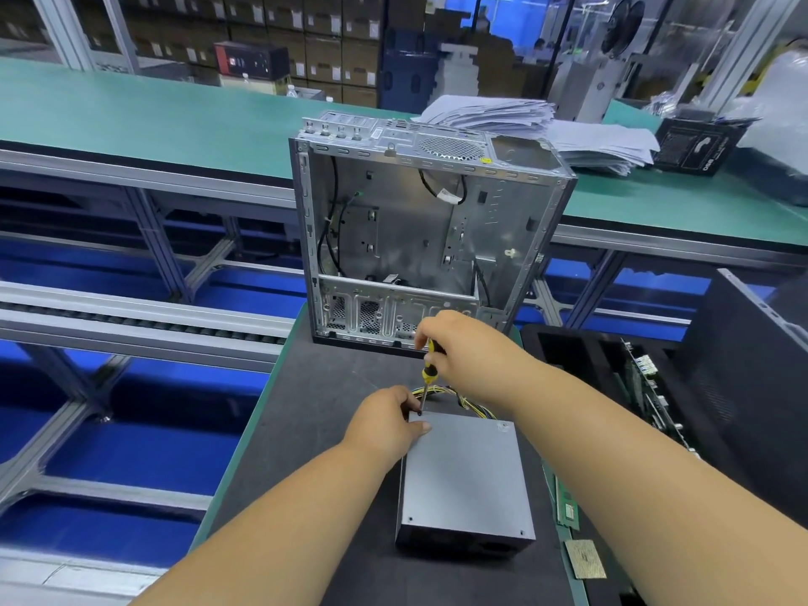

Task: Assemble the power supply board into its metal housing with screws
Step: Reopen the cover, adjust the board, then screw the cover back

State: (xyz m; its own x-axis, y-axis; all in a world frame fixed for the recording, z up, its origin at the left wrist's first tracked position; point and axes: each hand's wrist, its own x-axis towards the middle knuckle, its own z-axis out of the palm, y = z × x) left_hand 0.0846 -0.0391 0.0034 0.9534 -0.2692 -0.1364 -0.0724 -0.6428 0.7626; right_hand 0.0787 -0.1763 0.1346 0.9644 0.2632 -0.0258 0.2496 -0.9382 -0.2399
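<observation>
Grey sheet metal covers the power supply box [465,474], a plain closed lid with small dark screw holes showing near its front corners and a dark front face below. It lies flat on the dark mat [306,430], in front of the open computer case [419,229], which stands upright at the mat's far end. A bundle of yellow and black wires [454,393] comes out of the box's far side, toward the case.

The right hand [463,343] grips a yellow-and-black screwdriver [428,369], held nearly upright, its tip on the far left corner of the box lid. The left hand [387,419] rests on that same corner, fingers curled close around the screwdriver shaft at the tip, thumb lying flat on the lid.

Left of the box the mat is bare up to its green edge. Right of the box, a black tray [612,378] with circuit boards sits close by.
</observation>
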